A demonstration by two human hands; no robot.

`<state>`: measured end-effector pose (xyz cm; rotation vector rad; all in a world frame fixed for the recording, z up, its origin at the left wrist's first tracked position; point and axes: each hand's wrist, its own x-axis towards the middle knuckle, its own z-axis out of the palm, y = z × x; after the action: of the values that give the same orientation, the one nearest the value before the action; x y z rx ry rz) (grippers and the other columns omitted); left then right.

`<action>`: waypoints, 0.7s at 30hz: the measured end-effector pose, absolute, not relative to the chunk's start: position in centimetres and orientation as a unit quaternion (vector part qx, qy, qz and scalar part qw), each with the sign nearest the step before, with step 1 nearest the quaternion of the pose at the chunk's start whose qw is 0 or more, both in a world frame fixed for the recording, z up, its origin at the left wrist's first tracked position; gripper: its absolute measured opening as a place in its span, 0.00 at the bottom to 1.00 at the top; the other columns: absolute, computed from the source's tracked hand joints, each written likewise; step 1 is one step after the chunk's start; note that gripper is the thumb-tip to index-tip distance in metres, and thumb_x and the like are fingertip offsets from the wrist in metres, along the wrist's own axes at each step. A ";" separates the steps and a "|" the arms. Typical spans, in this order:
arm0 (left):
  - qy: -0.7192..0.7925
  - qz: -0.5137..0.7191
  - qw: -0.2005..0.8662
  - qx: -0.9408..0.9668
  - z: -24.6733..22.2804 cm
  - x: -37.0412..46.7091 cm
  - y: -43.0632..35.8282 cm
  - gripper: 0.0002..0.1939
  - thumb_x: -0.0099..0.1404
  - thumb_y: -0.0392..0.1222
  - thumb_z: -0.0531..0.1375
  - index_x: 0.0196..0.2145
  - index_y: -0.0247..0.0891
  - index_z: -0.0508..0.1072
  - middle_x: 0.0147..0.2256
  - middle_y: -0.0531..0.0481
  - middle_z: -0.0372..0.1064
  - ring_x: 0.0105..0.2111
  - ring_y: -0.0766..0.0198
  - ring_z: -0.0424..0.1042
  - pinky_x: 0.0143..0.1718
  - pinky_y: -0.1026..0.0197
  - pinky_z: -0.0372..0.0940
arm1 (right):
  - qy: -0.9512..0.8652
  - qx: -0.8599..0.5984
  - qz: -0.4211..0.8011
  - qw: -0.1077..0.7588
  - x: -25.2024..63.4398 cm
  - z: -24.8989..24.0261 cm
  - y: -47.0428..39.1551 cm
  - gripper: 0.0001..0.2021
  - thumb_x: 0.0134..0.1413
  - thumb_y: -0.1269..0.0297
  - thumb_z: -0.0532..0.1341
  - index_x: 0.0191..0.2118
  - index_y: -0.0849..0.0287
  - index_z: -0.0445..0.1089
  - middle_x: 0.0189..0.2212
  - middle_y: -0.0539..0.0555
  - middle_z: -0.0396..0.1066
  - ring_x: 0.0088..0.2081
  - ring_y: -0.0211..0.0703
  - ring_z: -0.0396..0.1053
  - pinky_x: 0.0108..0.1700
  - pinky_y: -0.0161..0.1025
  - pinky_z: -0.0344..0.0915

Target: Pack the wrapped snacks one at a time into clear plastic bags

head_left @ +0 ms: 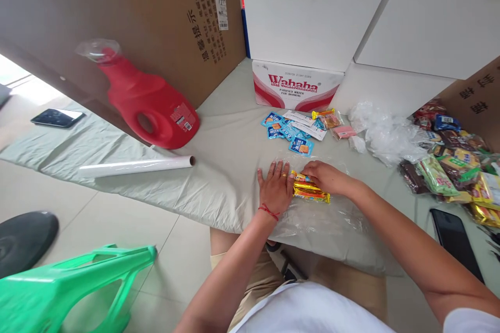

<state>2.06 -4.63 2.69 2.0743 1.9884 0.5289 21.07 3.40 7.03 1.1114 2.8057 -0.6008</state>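
Observation:
Several yellow snack packets [311, 195] lie side by side on a sheet of clear plastic film [308, 221], spread over the cloth-covered table. My left hand [275, 187] lies flat with its fingers spread, its thumb side touching the packets' left ends. At their upper right, my right hand [321, 176] has its fingers pressed together on the top packet. Just beyond are blue snack packets [300, 146] and white paper slips [308, 126].
A red jug [152, 106] and a film roll [136, 166] stand at left. Behind is a Wahaha box [297, 87]. Crumpled plastic [390, 132], piled snacks [457, 164] and a black phone [456, 242] are at right. A green stool [58, 286] is below left.

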 end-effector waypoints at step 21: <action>0.677 0.189 0.178 0.688 3.4 1.6 -4.2 0.30 0.78 0.49 0.36 0.64 0.47 0.69 0.70 0.48 0.58 0.72 0.53 0.51 0.71 0.29 0.35 | 0.890 0.395 -0.031 -0.224 23.0 7.6 -8.2 0.12 0.67 0.71 0.58 0.49 0.53 0.77 0.46 0.57 0.76 0.53 0.53 0.66 0.53 0.53 0.68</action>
<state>1.61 -4.23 3.41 1.9475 1.9162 0.5336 22.99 -8.24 7.59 1.4572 3.2822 -0.1127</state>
